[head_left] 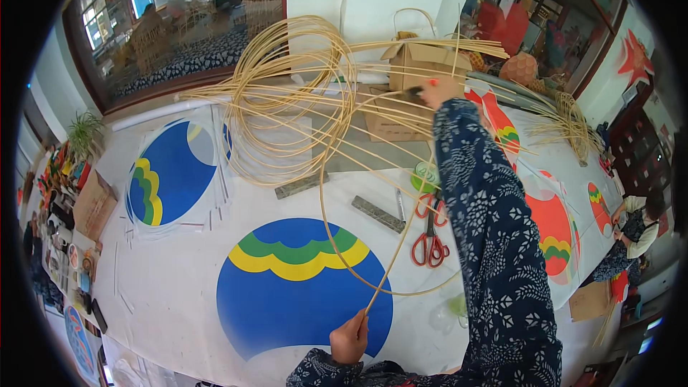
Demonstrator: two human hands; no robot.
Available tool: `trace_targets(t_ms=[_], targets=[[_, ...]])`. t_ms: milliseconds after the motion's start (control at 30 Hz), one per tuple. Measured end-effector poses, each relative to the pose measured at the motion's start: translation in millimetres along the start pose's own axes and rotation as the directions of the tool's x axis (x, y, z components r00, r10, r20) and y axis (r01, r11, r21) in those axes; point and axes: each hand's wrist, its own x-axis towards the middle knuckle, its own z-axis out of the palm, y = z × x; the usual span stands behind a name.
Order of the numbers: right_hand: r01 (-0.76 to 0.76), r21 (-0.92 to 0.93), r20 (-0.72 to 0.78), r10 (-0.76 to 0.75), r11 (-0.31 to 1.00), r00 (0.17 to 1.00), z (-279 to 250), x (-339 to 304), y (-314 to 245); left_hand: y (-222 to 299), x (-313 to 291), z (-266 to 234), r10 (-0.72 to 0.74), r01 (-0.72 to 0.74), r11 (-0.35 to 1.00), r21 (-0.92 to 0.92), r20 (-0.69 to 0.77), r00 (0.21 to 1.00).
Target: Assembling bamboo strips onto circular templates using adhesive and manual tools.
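My left hand (349,337) is at the near edge of the table, fingers pinched on a thin bamboo strip (399,251). The strip slants up and right from it, and a curved length of bamboo loops over a large blue disc (279,312) with green and yellow scalloped bands. Stretched far forward, my right hand (443,91) is closed in front of a cardboard box, and a thin strip end stands up above it. A small dark piece and a red spot show at its fingers; I cannot make out what they are. My right sleeve hides part of the table.
A big coil of bamboo strips (247,118) lies at the back, before the open cardboard box (408,64). Red-handled scissors (430,247), a green tape roll (425,177) and grey bars (378,214) lie mid-table. Red painted shapes (550,233) lie right; another person (631,233) sits beyond.
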Motion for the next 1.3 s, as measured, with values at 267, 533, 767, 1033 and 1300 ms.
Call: trace_targets(t_ms=[267, 533, 767, 1033, 1300], targets=[[-0.201, 0.484, -0.094, 0.279, 0.852, 0.956, -149, -44, 106, 16, 2, -11, -0.130, 0.148, 0.976, -0.161, 0.120, 0.984], [-0.437, 0.524, -0.134, 0.577, 0.731, 0.805, -300, -324, 117, 28, -30, -45, -0.175, 0.202, 0.954, -0.222, 0.138, 0.975], [-0.694, 0.467, 0.156, 0.722, 0.548, 0.675, -265, -518, 121, 54, -70, -70, -0.136, 0.159, 0.966, -0.203, 0.124, 0.983], [-0.498, 0.257, 0.009, 0.513, 0.829, 0.858, -200, -540, 108, 105, -79, -91, -0.044, 0.049, 0.972, -0.229, 0.028, 0.999], [-0.488, 0.149, 0.145, 0.469, 0.860, 0.871, -152, -534, 129, 112, -93, -125, -0.064, 0.020, 0.973, -0.231, -0.184, 0.981]])
